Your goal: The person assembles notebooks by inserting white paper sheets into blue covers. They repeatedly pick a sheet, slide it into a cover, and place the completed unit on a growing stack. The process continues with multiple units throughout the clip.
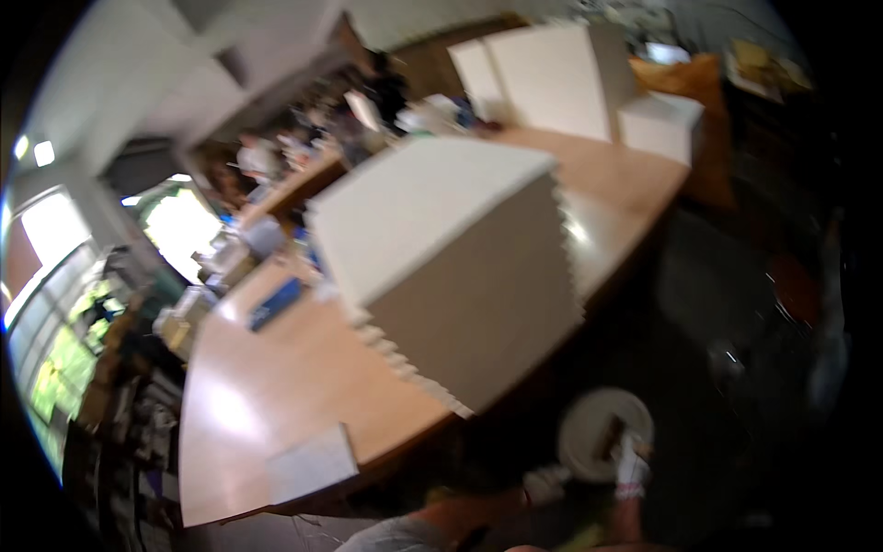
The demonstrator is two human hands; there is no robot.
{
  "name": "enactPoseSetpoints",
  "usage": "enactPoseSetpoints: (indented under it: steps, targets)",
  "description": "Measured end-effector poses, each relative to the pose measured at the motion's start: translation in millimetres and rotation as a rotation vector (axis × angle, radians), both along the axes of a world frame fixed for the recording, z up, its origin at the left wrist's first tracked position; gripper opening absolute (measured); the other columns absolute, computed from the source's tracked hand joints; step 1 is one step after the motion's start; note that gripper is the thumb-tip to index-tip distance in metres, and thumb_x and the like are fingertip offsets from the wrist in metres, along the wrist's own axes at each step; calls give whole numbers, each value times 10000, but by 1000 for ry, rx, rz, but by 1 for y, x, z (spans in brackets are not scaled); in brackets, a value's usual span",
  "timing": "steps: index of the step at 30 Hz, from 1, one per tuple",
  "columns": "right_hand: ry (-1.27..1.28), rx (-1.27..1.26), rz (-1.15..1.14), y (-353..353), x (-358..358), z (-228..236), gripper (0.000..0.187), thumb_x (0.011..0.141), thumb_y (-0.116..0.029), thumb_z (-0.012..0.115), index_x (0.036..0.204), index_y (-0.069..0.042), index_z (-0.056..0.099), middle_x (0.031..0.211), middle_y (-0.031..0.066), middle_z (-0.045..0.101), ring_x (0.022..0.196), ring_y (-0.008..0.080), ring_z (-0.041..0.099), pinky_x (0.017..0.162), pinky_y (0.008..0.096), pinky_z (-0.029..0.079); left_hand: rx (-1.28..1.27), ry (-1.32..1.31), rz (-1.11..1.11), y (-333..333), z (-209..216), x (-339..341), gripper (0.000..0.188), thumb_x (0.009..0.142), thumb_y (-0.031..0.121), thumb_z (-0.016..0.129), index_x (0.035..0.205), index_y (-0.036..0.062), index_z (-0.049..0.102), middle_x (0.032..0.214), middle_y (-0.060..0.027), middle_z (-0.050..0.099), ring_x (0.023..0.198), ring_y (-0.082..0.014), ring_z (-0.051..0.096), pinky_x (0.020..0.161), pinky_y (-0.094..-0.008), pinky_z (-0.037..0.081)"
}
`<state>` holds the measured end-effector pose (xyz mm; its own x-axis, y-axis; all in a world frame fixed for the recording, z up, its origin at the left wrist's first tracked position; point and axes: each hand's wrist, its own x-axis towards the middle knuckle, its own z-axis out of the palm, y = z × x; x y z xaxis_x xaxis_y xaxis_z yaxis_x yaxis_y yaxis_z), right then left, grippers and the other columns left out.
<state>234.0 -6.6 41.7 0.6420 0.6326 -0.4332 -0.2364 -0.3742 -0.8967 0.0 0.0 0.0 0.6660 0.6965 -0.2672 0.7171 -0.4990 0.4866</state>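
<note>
A round pale bucket (577, 455) stands low at the right, below the table's edge. My right hand (632, 462), in a white glove, reaches over it with the fingers closed on a short brown thing (610, 436) whose kind is too blurred to make out. To the left, my left hand (545, 485), also in a pale glove, is beside the bucket's rim. Motion blur hides its fingers and whether it touches the bucket. Above both hands, a large stack of white sheets (441, 221) with uneven edges rests on the wooden table.
The wooden table (322, 382) has a curved outline and carries a grey sheet (315, 463), a blue box (275, 304) and more white stacks (552, 78). Beyond the right end hangs an orange-brown sack (710, 129). People (258, 156) are at work farther back.
</note>
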Motion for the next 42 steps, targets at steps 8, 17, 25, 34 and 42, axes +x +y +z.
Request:
enactPoseSetpoints:
  steps: [8,17,25,34,42]
  targets:
    - [486,654,-648,-176,59,60,377,942,-344,596,1220,-93,561,984,47,603,779,143,583,740,302,535,292,27,-310,34,-31,64,269,762,176,613,1015,86,616,1088,-149,604,1045,-353,571,858,-455,480]
    - [380,418,-663,-204,72,49,330,959,-292,561,1209,-77,552,1001,65,609,792,179,609,732,356,539,-407,-484,25,109,45,39,110,802,61,655,900,21,625,857,-86,622,769,-187,636,699,-325,506]
    - [-301,15,251,15,21,-14,260,859,-206,676,1067,-51,658,979,87,666,968,206,625,829,319,500,-376,-724,548,73,136,-36,180,789,80,705,918,18,597,854,-49,621,765,-135,602,685,-286,497]
    - [-387,-363,437,63,-10,-121,375,861,-342,654,1094,-48,657,1046,132,680,993,290,624,874,389,469,-484,-701,844,4,102,-104,174,780,85,739,892,17,625,804,-11,628,692,-90,542,617,-253,459]
    - [78,-181,-15,34,39,-55,431,839,-376,701,1060,-14,618,924,121,653,692,184,615,664,315,494,-576,-680,889,-3,115,-112,189,790,73,726,916,8,602,792,-15,625,687,-78,544,618,-239,456]
